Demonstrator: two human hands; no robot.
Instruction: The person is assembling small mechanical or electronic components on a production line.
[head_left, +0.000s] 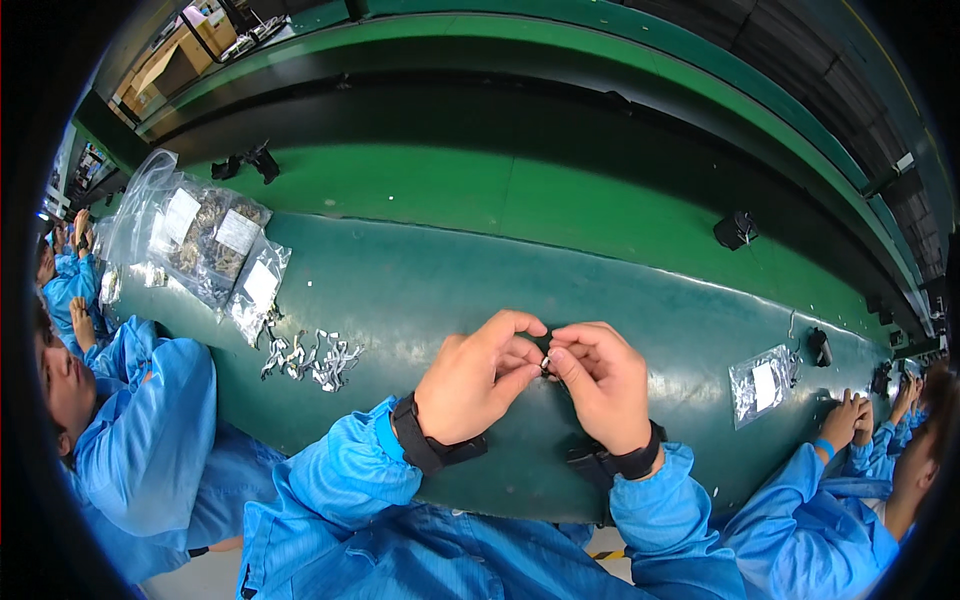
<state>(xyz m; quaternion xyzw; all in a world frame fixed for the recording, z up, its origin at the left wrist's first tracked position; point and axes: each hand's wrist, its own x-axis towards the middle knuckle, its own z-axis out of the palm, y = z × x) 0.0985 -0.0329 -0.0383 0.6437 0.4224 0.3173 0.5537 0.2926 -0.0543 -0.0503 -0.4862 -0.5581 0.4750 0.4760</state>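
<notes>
My left hand and my right hand meet over the middle of the green table. Thumb and fingertips of both are pinched together on a small dark piece with a pale, shiny bit. Most of it is hidden by the fingers, so its exact kind is unclear. To the left of my hands lies a loose pile of small white, grey and black pieces, which look like short cable ends or connectors. Each wrist wears a black band.
Clear plastic bags of small parts lie at the far left, another bag at the right. Black objects rest on the green shelf behind the table. Co-workers in blue sit close at the left and right.
</notes>
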